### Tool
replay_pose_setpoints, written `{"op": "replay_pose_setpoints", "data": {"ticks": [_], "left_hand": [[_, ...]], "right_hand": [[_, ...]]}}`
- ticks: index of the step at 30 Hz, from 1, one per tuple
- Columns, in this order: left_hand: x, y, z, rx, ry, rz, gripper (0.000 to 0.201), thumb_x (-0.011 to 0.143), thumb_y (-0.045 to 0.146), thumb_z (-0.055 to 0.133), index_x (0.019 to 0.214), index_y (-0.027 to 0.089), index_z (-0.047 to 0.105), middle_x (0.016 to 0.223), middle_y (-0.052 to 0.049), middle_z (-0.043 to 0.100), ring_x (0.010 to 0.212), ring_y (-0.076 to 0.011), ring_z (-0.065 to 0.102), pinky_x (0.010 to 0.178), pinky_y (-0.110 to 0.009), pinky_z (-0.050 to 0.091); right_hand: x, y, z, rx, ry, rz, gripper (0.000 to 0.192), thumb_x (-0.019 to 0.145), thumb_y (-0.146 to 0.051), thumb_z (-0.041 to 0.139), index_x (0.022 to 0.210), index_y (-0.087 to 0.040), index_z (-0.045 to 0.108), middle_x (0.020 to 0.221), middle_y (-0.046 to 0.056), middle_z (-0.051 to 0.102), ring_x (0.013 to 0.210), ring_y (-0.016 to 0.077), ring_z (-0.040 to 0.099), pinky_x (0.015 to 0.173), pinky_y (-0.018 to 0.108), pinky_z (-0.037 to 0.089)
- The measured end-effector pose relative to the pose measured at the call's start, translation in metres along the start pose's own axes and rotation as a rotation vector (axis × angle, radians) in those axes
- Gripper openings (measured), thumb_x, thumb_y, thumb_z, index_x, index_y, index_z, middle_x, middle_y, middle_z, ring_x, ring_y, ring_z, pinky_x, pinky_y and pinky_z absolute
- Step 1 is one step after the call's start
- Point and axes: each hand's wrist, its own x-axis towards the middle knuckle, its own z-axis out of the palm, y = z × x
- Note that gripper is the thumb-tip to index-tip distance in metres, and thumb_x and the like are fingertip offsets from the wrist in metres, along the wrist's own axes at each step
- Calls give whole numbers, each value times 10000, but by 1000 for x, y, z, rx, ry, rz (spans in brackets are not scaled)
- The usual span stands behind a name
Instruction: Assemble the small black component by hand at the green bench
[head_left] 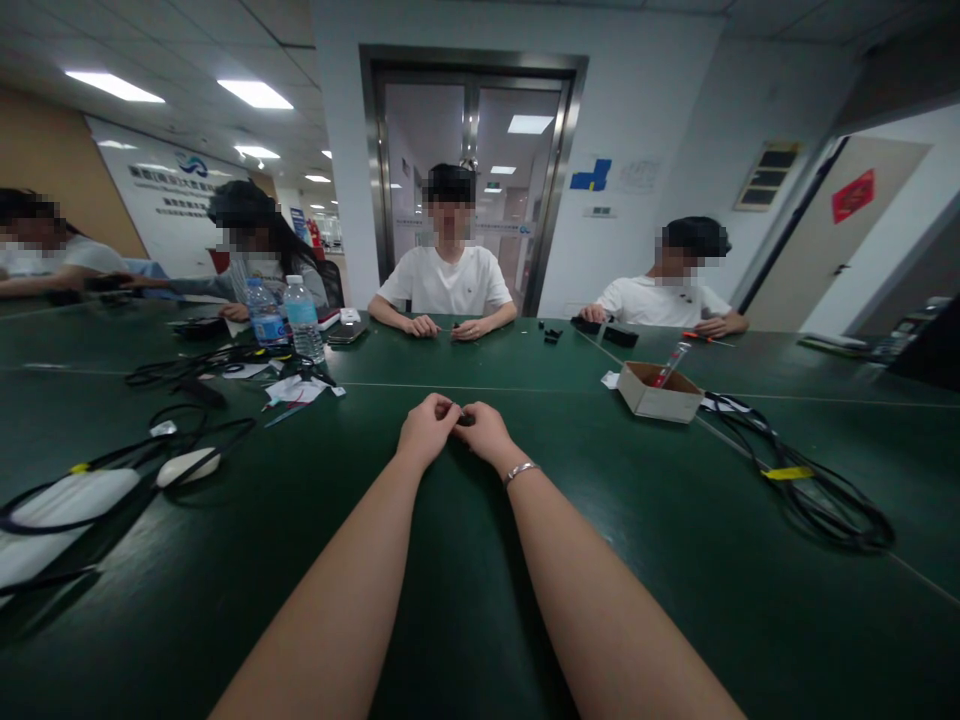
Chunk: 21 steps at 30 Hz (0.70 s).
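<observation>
My left hand (426, 427) and my right hand (484, 431) meet over the middle of the dark green table (570, 520). Both pinch a small dark part (465, 419) between their fingertips; its shape is too small to make out. A silver bracelet (521, 470) circles my right wrist. Both forearms reach forward from the bottom edge of the view.
An open cardboard box (658, 392) holding a red-handled tool stands to the right, with coiled black cables (814, 490) beyond it. To the left lie two water bottles (285, 318), papers, cables and a white mouse (187, 466). Several people sit across the table.
</observation>
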Motion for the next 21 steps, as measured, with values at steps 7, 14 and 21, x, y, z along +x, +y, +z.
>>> {"op": "replay_pose_setpoints", "data": {"ticks": [7, 14, 21], "left_hand": [[-6, 11, -1, 52, -3, 132, 162, 798, 242, 603, 961, 238, 602, 899, -13, 679, 827, -147, 634, 771, -259, 485], [-7, 14, -3, 65, -29, 151, 185, 794, 213, 601, 975, 245, 623, 940, -10, 678, 863, -150, 639, 787, -261, 491], [-3, 4, -3, -65, 19, 144, 171, 785, 254, 624, 953, 229, 604, 916, -14, 679, 835, -139, 643, 760, -245, 501]], "right_hand": [[1, -1, -2, 52, -63, 11, 108, 740, -132, 688, 836, -116, 640, 681, 20, 605, 473, 97, 529, 449, 184, 417], [1, -2, -10, 261, -179, 87, 118, 746, -43, 681, 783, -109, 591, 551, -39, 549, 350, 36, 444, 327, 119, 360], [-5, -5, -14, 481, -144, 87, 126, 766, -16, 653, 783, -110, 571, 529, -57, 521, 377, 54, 490, 341, 126, 419]]}}
